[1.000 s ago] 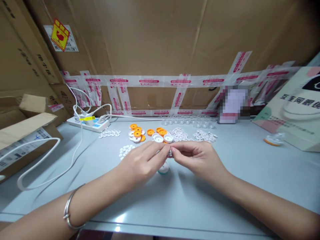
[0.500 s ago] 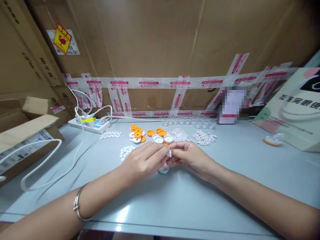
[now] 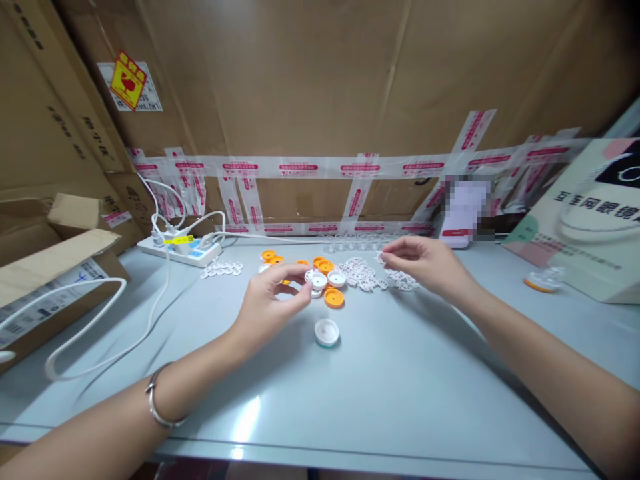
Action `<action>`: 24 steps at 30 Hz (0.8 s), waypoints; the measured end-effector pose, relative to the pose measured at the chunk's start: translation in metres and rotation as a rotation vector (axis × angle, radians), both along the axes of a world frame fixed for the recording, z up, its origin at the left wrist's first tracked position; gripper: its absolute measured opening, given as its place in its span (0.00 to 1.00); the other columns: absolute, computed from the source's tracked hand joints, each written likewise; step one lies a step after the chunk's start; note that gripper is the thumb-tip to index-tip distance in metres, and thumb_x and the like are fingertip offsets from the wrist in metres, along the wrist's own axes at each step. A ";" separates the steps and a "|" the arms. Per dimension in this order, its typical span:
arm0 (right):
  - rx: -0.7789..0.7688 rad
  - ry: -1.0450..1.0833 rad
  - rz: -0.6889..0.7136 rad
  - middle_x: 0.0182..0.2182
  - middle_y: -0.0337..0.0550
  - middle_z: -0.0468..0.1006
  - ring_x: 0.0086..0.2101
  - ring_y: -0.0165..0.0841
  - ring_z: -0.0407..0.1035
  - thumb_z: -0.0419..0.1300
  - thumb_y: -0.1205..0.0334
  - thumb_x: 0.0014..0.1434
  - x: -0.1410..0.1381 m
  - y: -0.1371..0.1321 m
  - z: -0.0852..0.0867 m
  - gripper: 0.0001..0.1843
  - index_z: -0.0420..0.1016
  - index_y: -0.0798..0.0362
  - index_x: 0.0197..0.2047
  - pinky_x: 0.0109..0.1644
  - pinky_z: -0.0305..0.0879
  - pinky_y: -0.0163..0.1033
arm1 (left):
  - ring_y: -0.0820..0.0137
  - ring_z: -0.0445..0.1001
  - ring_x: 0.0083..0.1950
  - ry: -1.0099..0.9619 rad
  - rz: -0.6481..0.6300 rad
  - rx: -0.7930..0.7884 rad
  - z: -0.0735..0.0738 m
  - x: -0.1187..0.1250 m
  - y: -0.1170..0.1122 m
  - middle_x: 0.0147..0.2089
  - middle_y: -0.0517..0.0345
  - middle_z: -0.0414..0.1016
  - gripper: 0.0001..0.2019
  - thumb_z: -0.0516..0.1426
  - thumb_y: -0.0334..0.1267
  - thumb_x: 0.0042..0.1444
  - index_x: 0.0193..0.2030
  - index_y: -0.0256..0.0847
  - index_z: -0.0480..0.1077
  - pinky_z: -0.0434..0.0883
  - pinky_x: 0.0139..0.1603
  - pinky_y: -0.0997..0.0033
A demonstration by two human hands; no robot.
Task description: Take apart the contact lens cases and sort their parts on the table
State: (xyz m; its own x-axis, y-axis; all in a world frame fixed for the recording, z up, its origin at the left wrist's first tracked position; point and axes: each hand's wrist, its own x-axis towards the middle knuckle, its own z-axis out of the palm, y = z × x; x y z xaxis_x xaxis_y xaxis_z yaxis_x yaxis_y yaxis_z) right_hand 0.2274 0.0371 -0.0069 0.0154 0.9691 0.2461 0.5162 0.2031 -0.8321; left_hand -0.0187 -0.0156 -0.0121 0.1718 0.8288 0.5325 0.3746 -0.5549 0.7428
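My left hand [image 3: 277,293] is closed in a pinch on a small white plastic piece [image 3: 309,275], in front of the white and orange round caps. The fingers of my right hand [image 3: 423,261] are pinched on another small white piece [image 3: 380,257], above the piles of white plastic pieces. Alone on the table nearer to me sits a white round cup [image 3: 327,331] with a greenish base, its hollow side up. An orange cap [image 3: 334,298] lies between the cup and the other caps. Some caps are hidden behind my left fingers.
Clear plastic cups [image 3: 350,243] line the back of the table. Small white discs [image 3: 221,269] lie near a power strip [image 3: 180,250] with white cables. A phone [image 3: 463,210] leans at the back right, beside an orange-and-clear part [image 3: 544,280] and a printed box [image 3: 590,220].
My hands were together over the cup with a white piece between them. They have parted: the left moved left and slightly away, the right moved right and back to the white pieces.
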 end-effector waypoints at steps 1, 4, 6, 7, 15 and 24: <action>-0.002 -0.105 -0.004 0.27 0.43 0.77 0.29 0.34 0.71 0.62 0.57 0.45 0.007 0.006 -0.002 0.10 0.74 0.55 0.29 0.33 0.64 0.37 | 0.72 0.74 0.36 -0.045 -0.003 -0.088 0.000 -0.001 0.001 0.38 0.53 0.76 0.09 0.56 0.36 0.52 0.38 0.35 0.72 0.73 0.34 0.74; -0.051 -0.383 -0.002 0.24 0.41 0.77 0.27 0.33 0.69 0.60 0.57 0.46 0.018 0.017 -0.013 0.09 0.76 0.54 0.26 0.30 0.60 0.36 | 0.71 0.74 0.36 -0.120 -0.037 -0.241 -0.003 -0.003 0.003 0.38 0.54 0.76 0.11 0.55 0.38 0.53 0.40 0.35 0.73 0.73 0.35 0.74; -0.089 -0.481 0.009 0.23 0.40 0.77 0.26 0.32 0.68 0.59 0.58 0.45 0.019 0.022 -0.021 0.09 0.77 0.53 0.25 0.29 0.59 0.35 | 0.71 0.74 0.37 -0.144 -0.053 -0.278 -0.004 -0.003 0.003 0.37 0.55 0.76 0.12 0.55 0.39 0.54 0.41 0.36 0.74 0.72 0.38 0.73; -0.108 -0.497 0.020 0.24 0.40 0.77 0.26 0.32 0.68 0.59 0.58 0.45 0.019 0.024 -0.024 0.09 0.78 0.53 0.25 0.29 0.59 0.35 | 0.71 0.74 0.37 -0.156 -0.051 -0.287 -0.005 -0.003 0.003 0.37 0.55 0.76 0.12 0.55 0.39 0.54 0.41 0.37 0.74 0.72 0.39 0.73; -0.081 -0.257 0.016 0.26 0.44 0.78 0.29 0.35 0.70 0.59 0.53 0.46 0.007 0.014 -0.016 0.14 0.78 0.55 0.28 0.31 0.61 0.37 | 0.70 0.74 0.35 -0.228 -0.034 -0.333 -0.003 0.001 0.001 0.36 0.55 0.77 0.11 0.57 0.39 0.52 0.40 0.37 0.74 0.73 0.39 0.71; -0.212 0.399 0.485 0.34 0.42 0.79 0.36 0.33 0.73 0.63 0.54 0.47 -0.064 -0.057 0.009 0.17 0.73 0.52 0.40 0.42 0.68 0.40 | 0.73 0.75 0.35 -0.112 -0.115 -0.051 0.005 0.005 -0.011 0.34 0.57 0.77 0.04 0.58 0.34 0.52 0.35 0.37 0.72 0.74 0.38 0.74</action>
State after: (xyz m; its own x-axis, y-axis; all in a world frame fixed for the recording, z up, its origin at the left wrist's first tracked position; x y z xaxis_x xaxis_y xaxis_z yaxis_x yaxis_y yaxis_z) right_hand 0.1633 -0.0203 0.0017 -0.3841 0.9161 0.1148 0.0512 0.1453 -0.9881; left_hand -0.0141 -0.0262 -0.0067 0.2089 0.8336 0.5113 0.2240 -0.5498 0.8047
